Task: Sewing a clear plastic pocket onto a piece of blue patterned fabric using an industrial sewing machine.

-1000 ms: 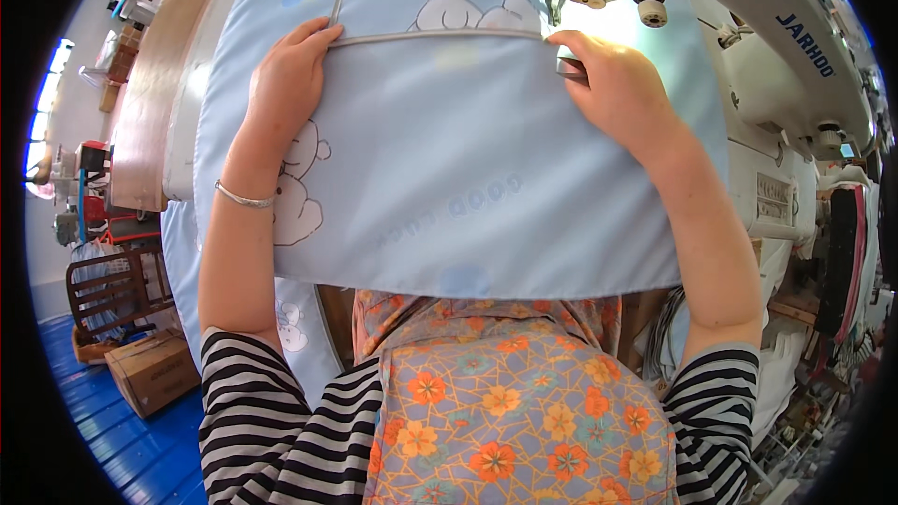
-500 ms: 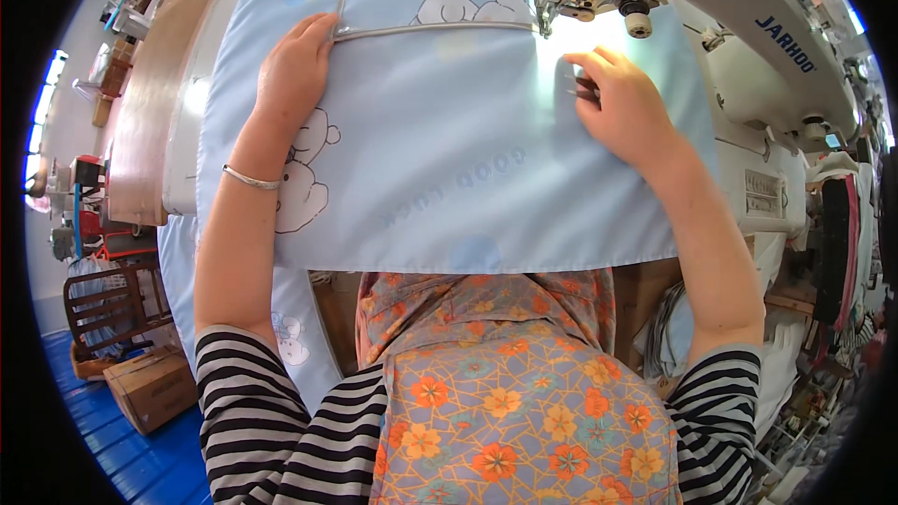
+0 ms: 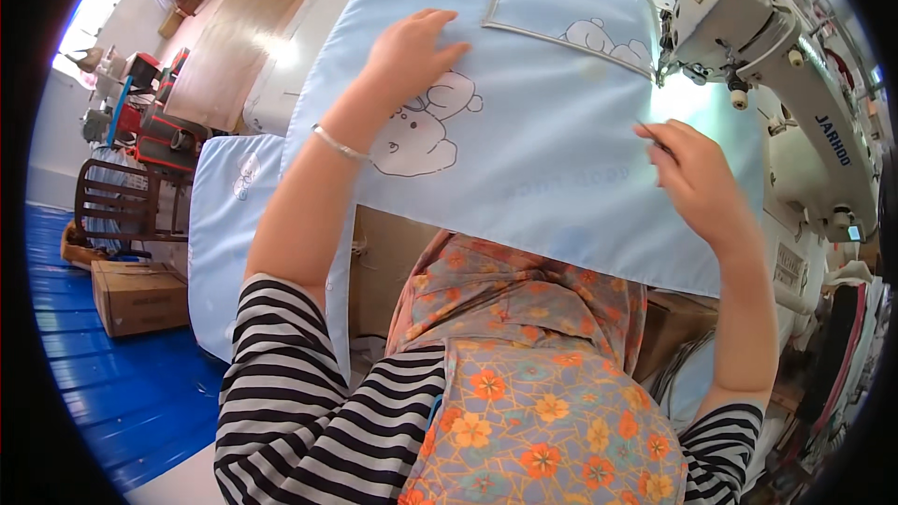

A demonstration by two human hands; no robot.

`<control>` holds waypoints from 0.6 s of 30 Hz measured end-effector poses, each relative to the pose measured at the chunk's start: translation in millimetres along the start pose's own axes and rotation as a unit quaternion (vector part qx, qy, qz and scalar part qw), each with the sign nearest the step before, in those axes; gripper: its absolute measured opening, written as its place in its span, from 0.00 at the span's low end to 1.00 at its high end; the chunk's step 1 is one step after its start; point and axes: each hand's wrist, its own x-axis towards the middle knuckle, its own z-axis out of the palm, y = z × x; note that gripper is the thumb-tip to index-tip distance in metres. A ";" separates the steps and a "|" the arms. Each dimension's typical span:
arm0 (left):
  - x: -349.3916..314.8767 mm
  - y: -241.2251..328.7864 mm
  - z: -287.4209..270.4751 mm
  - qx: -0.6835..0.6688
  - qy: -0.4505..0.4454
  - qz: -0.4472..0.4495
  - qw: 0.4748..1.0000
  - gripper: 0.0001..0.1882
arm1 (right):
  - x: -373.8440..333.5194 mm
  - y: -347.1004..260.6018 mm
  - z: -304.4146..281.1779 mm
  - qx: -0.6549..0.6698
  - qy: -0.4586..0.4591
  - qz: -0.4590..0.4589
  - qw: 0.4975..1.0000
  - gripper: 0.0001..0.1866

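Across the wearer's front sits a flowered apron (image 3: 552,421); just beyond, the blue cloth (image 3: 533,122) spreads beneath both hands. Right hand (image 3: 692,171): grip closed on a slim dark tool (image 3: 658,137). Left hand (image 3: 412,54): grip released, fingers parted over the cloth, contact undetermined. Farther off, a grey-edged shiny panel (image 3: 552,2) lies on the cloth, one corner at the sewing machine's (image 3: 806,84) needle area

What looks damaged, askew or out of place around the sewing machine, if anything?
Nothing stands out: the blue fabric lies mostly smooth, without evident tears or spills, and the grey edging around its clear panel looks unbroken where visible.
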 end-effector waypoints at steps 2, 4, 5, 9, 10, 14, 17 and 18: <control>14.1 9.4 11.7 0.054 0.036 0.058 0.996 0.16 | 21.9 -14.1 12.6 0.065 -0.021 -0.031 0.997 0.16; 25.0 14.3 22.0 0.057 0.031 0.033 0.997 0.11 | 56.8 -25.7 34.2 0.020 0.067 -0.121 0.990 0.18; 28.8 14.1 24.9 0.058 0.023 0.020 0.998 0.10 | 74.7 -29.3 40.2 0.005 0.056 -0.112 0.992 0.18; 28.5 7.4 31.6 -0.041 0.064 -0.001 0.997 0.07 | 141.2 -39.2 66.1 -0.021 0.031 -0.057 0.998 0.18; 28.4 6.1 32.1 -0.048 0.066 -0.003 0.997 0.07 | 151.5 -41.9 73.7 -0.039 0.036 -0.056 0.997 0.17; 28.4 6.3 30.9 -0.079 0.068 -0.015 0.994 0.06 | 177.5 -41.9 84.2 -0.045 0.051 -0.037 0.997 0.16; 28.9 8.8 28.4 -0.067 0.053 -0.024 0.996 0.06 | 181.0 -36.0 87.3 -0.032 0.047 -0.036 0.998 0.15; 28.7 9.2 28.2 -0.068 0.051 -0.022 0.996 0.06 | 181.2 -34.4 89.0 -0.025 0.060 -0.058 0.996 0.15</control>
